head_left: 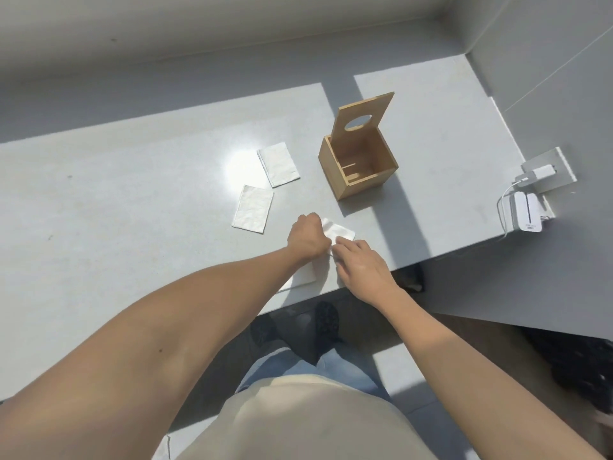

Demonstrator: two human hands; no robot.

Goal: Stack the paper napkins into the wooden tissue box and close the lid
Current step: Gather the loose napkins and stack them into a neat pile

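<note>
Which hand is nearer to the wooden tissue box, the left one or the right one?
The right hand, by a small margin. It rests on a napkin near the table's front edge, below the wooden tissue box. The left hand grips the same napkin, slightly further left of the box.

Bright hard sunlight, white glare patch on the table (pixel 132 167) (sharp-edged shadows), wide-angle bending at edges, slightly soft.
</note>
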